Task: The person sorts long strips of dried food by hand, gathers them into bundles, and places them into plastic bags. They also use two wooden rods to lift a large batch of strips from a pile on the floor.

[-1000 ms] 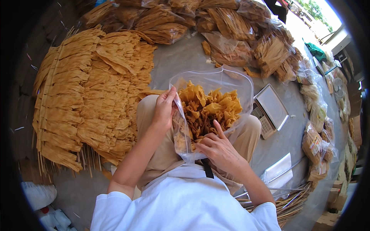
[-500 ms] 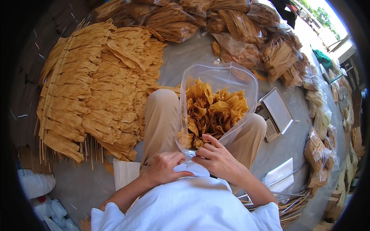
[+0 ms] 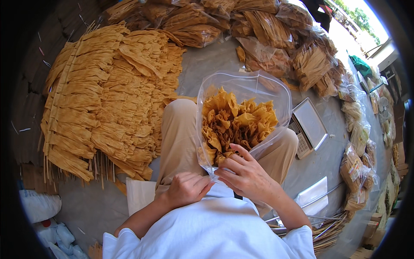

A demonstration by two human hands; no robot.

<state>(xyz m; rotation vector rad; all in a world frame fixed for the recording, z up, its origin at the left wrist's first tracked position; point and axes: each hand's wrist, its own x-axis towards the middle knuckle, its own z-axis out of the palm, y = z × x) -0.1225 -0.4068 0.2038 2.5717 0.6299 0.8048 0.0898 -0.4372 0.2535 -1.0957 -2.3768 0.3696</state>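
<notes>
Bag (image 3: 263, 88) of clear plastic is set between the knees, its wide rim spread toward 12 o'clock and folded yellow sheets (image 3: 241, 116) packed upright inside it; the hub of the clock is taken at this bag. Its near edge, at 6 o'clock, is drawn to a narrow fold. That fold is pinched by the curled fingers of the left hand (image 3: 187, 187) at 7 o'clock and by the bent fingers of the right hand (image 3: 246, 172) at 6, whose index finger is raised over the contents. The bag's sides are flanked by trousered knees (image 3: 183, 116). At 3 o'clock, just beyond the right knee, a scale (image 3: 310, 123) is placed, its metal pan tilted in view. The side at 9 o'clock is bounded by layered yellow strips (image 3: 116, 99), and a band of grey floor (image 3: 194, 71) is seen between them and the bag toward 10 and 11. From 11 to 1, reach is bordered by heaped filled bags (image 3: 267, 32). Thin sticks (image 3: 330, 233) are bundled at 5 o'clock, well apart from both hands.
</notes>
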